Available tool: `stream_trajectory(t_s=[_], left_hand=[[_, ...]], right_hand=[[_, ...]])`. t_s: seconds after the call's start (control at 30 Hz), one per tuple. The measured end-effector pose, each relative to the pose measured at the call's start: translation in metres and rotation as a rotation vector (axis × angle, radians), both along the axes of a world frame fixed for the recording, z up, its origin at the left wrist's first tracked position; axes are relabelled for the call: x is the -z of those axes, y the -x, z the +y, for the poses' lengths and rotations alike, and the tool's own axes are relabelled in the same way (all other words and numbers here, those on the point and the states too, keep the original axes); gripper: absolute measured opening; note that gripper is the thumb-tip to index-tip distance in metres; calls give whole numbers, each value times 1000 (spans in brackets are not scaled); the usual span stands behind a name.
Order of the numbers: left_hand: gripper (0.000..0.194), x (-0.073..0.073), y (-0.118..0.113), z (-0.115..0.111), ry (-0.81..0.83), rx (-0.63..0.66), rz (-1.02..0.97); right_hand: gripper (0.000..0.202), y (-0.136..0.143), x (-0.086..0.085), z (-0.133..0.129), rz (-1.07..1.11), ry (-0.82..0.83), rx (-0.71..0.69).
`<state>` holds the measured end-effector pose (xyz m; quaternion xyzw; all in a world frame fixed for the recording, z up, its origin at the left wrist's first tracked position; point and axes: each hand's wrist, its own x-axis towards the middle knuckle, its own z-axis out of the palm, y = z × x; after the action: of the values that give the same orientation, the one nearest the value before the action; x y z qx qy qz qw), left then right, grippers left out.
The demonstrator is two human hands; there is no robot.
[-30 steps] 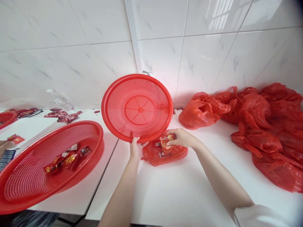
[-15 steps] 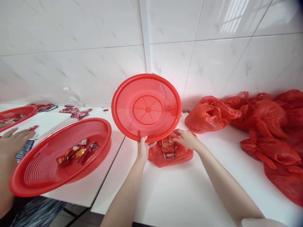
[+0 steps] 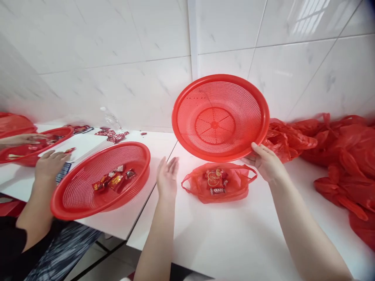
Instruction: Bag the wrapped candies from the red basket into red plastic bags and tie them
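Observation:
My right hand grips the lower right rim of a round red plastic basket, which is tilted up so its bare inside faces me. Below it, on the white table, lies a red plastic bag with its mouth spread and both handles out to the sides. Several red wrapped sweets show inside the bag. To the left of the bag, my left hand is raised with fingers apart, touching nothing. A second red basket, holding a few wrapped sweets, stands further left.
Filled red bags are heaped along the right side by the wall. At left, a co-worker's hand rests near a white box; another hand reaches into a far basket. A clear bottle leans by the wall.
The tilted basket has moved right and up, away from the bag. My left hand has let go of its rim, and my right hand has left the bag and taken hold of the basket.

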<state>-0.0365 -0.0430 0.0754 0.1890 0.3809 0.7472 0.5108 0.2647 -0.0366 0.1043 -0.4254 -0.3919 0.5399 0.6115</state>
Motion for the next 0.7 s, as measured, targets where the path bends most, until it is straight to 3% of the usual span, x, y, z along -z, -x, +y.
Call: stream_trajectory(t_s=[0.13,0.2,0.27,0.43,0.57,0.7], left_hand=[[14,12,45,-35,76,-357,-52],[17,23,65,-50,166,-518,4],[22,31,81,-61,231,-597,78],[25,26,98,-66,261,-661,263],[14,17,93,-59,137,-711,207],[16,20,71,-45,89,-560,129]], right_hand=[[21,-15,-18,-11,44,-32,74],[17,-20,-25,-15,60,-41,101],[16,-24,-28,-18,60,-51,95],[17,-30,-30,-20,38,-93,62],[22,-26,-31,-23,35,-52,22],[25,-5,-31,-30,69,-16,-123]])
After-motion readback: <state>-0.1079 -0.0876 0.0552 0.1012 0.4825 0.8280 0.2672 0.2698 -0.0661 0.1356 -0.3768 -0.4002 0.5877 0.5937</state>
